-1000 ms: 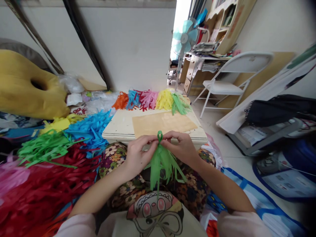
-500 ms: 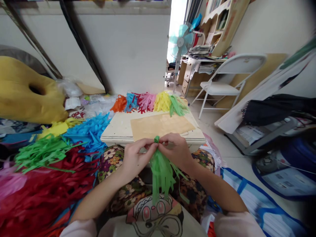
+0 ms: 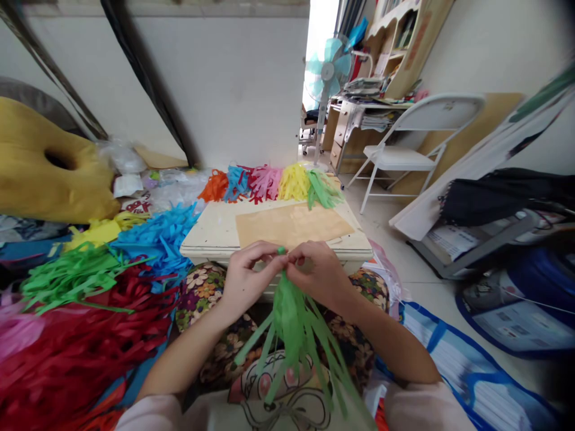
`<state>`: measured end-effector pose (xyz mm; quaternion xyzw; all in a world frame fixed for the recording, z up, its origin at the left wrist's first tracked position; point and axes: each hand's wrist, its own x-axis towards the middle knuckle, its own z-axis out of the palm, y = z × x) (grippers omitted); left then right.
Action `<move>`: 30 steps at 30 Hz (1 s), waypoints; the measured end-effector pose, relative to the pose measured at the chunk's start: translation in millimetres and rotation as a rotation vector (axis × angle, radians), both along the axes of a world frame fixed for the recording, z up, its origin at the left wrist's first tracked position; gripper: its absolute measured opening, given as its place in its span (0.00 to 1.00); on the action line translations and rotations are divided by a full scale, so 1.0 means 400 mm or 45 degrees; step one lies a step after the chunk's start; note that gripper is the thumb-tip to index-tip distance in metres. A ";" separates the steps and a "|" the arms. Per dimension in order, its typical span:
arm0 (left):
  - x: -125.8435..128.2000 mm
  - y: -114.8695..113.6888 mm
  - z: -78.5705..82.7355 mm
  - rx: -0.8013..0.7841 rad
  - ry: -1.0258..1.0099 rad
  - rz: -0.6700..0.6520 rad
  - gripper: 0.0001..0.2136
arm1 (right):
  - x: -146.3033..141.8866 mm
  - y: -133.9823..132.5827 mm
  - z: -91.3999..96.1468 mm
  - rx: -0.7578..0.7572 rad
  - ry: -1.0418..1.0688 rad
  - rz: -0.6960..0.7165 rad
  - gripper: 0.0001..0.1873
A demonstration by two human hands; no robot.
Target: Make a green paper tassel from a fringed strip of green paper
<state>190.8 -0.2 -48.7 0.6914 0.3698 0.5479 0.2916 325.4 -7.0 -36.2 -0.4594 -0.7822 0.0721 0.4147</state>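
Note:
A green paper tassel (image 3: pixel 294 326) hangs between my two hands over my lap, its strips fanned out downward. My left hand (image 3: pixel 245 278) and my right hand (image 3: pixel 317 272) both pinch its small twisted top, just in front of the low white table (image 3: pixel 211 233). A tan sheet (image 3: pixel 291 224) lies on that table. Along the table's far edge sits a row of finished tassels: orange (image 3: pixel 214 185), blue (image 3: pixel 236 181), pink (image 3: pixel 266 181), yellow (image 3: pixel 294 181) and green (image 3: pixel 322 188).
Heaps of cut paper strips lie on my left: blue (image 3: pixel 157 233), green (image 3: pixel 67 275), red (image 3: pixel 76 341) and yellow (image 3: pixel 96 230). A yellow cushion (image 3: pixel 45 167) is at far left. A white folding chair (image 3: pixel 404 152), a fan (image 3: pixel 327 66) and a cluttered desk stand behind.
The loop at the tassel's top has shrunk to a small knot between my fingers. The strips have spread out wider below my hands.

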 end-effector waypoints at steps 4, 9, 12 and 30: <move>-0.001 0.001 0.004 -0.037 -0.093 -0.045 0.04 | -0.002 -0.007 0.002 -0.041 -0.045 0.012 0.03; 0.004 0.005 -0.002 0.040 -0.060 0.008 0.06 | 0.004 -0.012 0.011 -0.144 -0.103 0.032 0.03; 0.006 0.009 -0.014 0.206 0.064 0.057 0.06 | 0.006 -0.015 0.010 -0.154 -0.130 0.025 0.03; 0.006 0.025 -0.174 0.498 0.166 0.401 0.04 | -0.022 0.039 -0.106 -0.346 0.056 0.268 0.06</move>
